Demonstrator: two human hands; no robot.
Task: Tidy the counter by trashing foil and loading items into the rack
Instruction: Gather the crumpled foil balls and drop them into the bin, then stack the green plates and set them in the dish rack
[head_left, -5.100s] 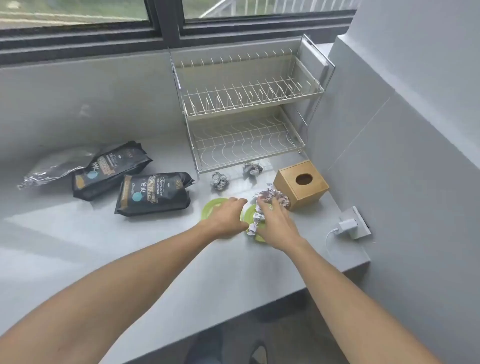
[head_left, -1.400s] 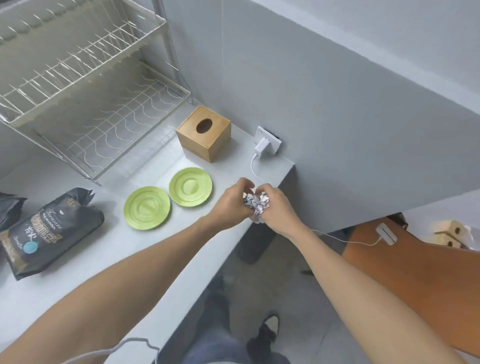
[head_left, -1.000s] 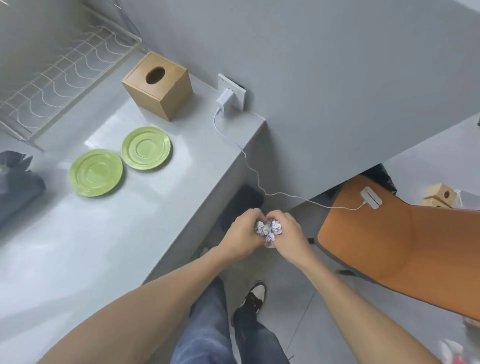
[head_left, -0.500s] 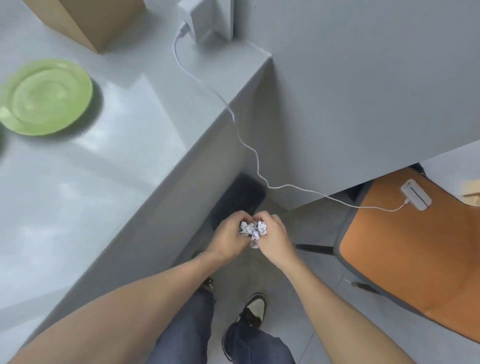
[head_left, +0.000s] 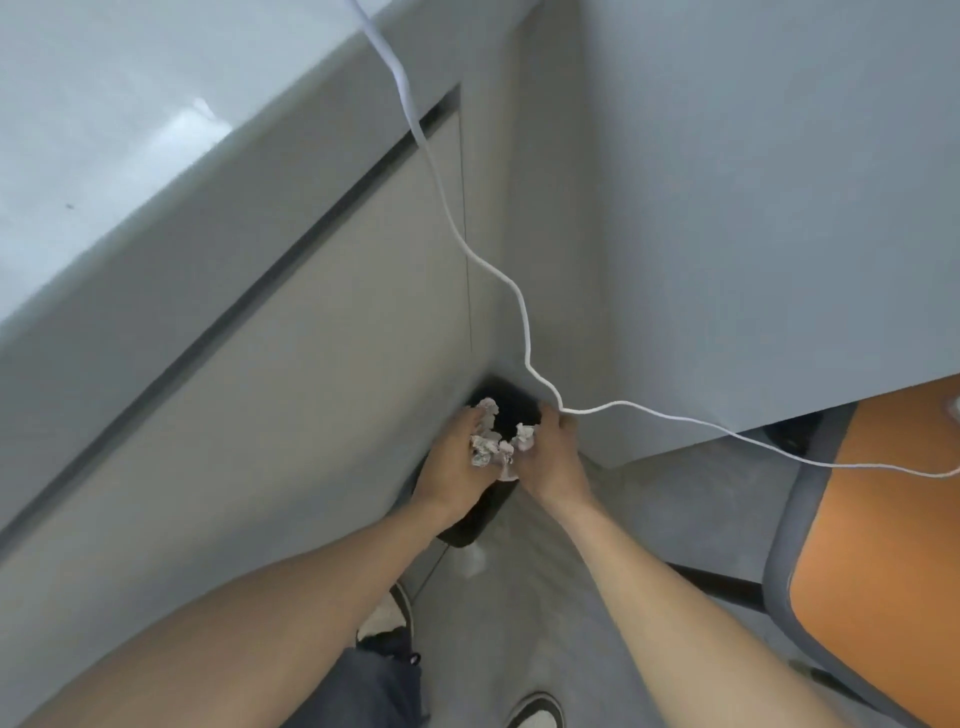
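Foil (head_left: 485, 451) was one tight wad half a second ago; now I see it loosened into about four crumpled silver lumps. It sits between the left hand (head_left: 454, 470) and right hand (head_left: 555, 460), both sets of fingers curled round it, directly over the one black bin (head_left: 467, 525). Both hands have dropped lower. One white cable (head_left: 519, 312) hangs past them, and one orange chair (head_left: 872, 545) stands at right.

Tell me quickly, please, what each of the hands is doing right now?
Left hand: curled round the crumpled foil, above the black bin.
Right hand: curled round the foil too.
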